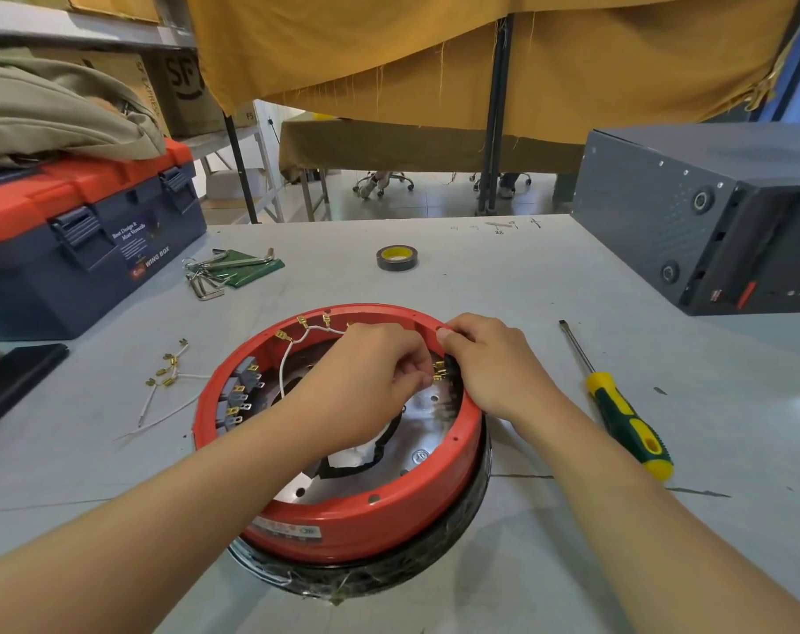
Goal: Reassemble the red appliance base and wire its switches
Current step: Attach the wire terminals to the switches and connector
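Red base (366,514) lies open side up; both hands' grips pinch brass terminals (438,372).

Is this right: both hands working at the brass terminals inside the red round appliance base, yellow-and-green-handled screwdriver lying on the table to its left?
One error: the yellow-and-green-handled screwdriver lies on the table to the right of the red round appliance base, not the left. The head view shows it. The rest holds: left hand and right hand work at the brass terminals inside.

1 head-worn view looks forward and down, close over the table (503,286), toward a curtain (435,52).
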Available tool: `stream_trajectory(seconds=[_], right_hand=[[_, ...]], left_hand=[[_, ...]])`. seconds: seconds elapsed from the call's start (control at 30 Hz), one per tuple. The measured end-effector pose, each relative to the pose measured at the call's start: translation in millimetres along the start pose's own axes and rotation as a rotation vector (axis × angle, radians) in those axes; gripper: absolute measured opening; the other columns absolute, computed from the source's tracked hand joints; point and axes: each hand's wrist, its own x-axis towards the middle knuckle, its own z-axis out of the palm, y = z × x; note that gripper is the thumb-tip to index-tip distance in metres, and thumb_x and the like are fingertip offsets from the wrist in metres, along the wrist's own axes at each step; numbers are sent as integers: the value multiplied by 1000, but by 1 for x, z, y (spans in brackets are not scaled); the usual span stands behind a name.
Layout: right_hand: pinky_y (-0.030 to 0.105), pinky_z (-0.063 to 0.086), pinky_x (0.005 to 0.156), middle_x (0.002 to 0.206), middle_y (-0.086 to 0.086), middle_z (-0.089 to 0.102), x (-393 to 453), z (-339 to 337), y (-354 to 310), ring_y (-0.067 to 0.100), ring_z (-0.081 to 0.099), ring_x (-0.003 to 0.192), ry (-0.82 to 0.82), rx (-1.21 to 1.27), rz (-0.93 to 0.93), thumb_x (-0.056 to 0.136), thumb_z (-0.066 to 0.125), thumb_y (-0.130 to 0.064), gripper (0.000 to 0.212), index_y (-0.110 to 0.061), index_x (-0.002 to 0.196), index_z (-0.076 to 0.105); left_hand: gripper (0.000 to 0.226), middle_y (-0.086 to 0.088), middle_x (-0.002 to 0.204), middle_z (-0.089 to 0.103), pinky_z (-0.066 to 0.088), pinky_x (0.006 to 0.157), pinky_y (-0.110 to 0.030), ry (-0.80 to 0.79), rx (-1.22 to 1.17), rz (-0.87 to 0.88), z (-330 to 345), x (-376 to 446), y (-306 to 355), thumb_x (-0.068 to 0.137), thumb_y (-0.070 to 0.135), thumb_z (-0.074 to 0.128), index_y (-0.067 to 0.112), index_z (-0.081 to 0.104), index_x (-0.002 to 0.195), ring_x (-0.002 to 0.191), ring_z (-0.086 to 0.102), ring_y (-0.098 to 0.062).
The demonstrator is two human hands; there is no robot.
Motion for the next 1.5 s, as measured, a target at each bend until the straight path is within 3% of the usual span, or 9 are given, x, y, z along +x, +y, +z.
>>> stream_trajectory(seconds=[0.47, 1.3, 1.5], right_hand=[[34, 45, 75, 92, 7, 66, 0, 0, 0, 26, 58, 89, -10, 0, 2, 95, 46, -30, 24, -19, 94, 67], [37, 47, 77, 92, 6, 66, -2, 0, -1, 27, 58, 89, -4, -20, -7, 96, 44, -29, 25, -19, 95, 66], [40, 48, 82, 96, 7, 66, -1, 1, -1, 29, 57, 92, -3, -34, -16, 96, 43, -29, 25, -16, 98, 65]], left_hand=[[7, 6, 80, 61, 41, 66, -19, 8, 43, -7, 0, 0, 2, 89, 15, 59, 17, 64, 83, 70, 53, -3], [8, -1, 83, 62, 39, 72, -27, 23, 71, 27, 5, 1, 7, 88, 12, 57, 15, 61, 81, 77, 52, -14], [9, -1, 82, 57, 27, 66, -21, 29, 108, 61, 6, 3, 12, 88, 9, 55, 12, 58, 80, 75, 45, -13]])
